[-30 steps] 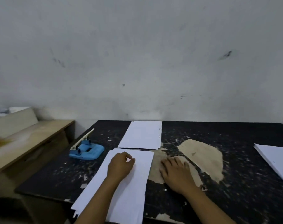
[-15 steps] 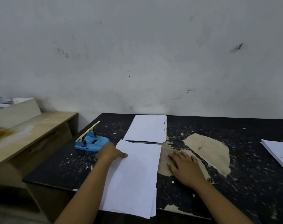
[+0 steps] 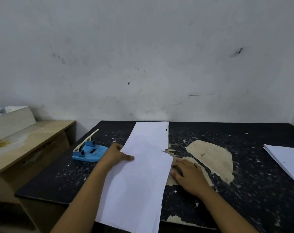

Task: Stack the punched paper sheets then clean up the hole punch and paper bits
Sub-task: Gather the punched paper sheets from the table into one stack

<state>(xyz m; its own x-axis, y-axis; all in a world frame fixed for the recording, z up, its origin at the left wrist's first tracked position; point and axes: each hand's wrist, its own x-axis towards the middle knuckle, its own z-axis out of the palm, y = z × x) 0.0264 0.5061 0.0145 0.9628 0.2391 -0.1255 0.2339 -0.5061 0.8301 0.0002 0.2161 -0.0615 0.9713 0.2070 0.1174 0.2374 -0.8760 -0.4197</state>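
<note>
While the right hand (image 3: 189,176) lies flat on the scuffed black table (image 3: 243,190), the left hand's (image 3: 115,155) grip pinches a white paper sheet (image 3: 138,185) at its left edge.

Black table (image 3: 243,190), top scuffed, veneer peeling to bare tan patches near centre. Lying on it: blue hole punch (image 3: 90,152) at left; punched sheets (image 3: 151,133) at far centre; nearer paper stack (image 3: 136,190) overhanging front edge; third pile (image 3: 287,158) at right; white paper bits (image 3: 175,191) scattered.
</note>
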